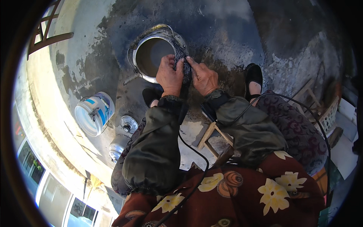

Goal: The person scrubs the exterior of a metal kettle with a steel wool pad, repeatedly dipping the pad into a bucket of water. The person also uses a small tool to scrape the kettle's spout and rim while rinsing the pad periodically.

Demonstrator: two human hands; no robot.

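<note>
A round metal pot (145, 51) with murky grey-brown liquid in it stands on the ground in front of me. At its right side, a dark, speckled, fabric-like piece (181, 53) hangs between my hands; its kind is hard to make out. My left hand (170, 76) is closed, thumb and fingers pinching the piece's left edge by the pot's rim. My right hand (204, 77) is closed too, with thumb and forefinger at the piece's right edge. Sleeve covers reach down to both wrists, and dark bands circle them.
To the left, a white and blue bucket (92, 113) lies tilted, near a metal lid (129, 124) and a silvery kettle-like vessel (118, 147). A wooden stool frame (215, 138) shows below my forearms. A wooden chair (47, 39) is at the upper left. A black cable crosses my lap.
</note>
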